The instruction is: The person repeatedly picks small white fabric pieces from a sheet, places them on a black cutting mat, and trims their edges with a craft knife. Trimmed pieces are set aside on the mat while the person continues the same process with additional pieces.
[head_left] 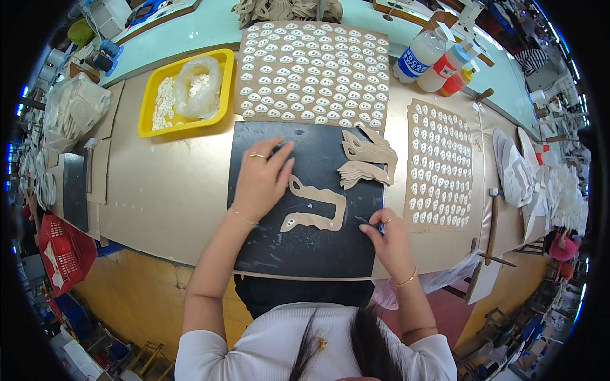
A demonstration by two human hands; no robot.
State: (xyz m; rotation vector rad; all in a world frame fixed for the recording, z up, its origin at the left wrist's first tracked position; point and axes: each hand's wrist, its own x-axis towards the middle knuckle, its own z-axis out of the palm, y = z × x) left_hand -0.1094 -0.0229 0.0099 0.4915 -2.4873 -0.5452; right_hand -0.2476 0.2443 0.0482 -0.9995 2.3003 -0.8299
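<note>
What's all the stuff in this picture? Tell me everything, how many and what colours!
Table: 1, bronze, middle
Mat: 1, black, on the table
Curved piece: 1, tan, on the mat
Stacked pieces: several, tan, mat's upper right
Large sheet: 1, brown, top middle
Smaller sheet: 1, brown, right
Little pieces: too many to count, white, on both sheets and in the tray
Tray: 1, yellow, upper left, holding a clear bag
Bottles: 3, different colours, upper right
Basket: 1, red, lower left
Thin tool: 1, dark, mat's right edge
Background clutter: uncountable, mixed colours, around the rim
Left hand: 1, over the mat
Right hand: 1, holding the thin tool
</note>
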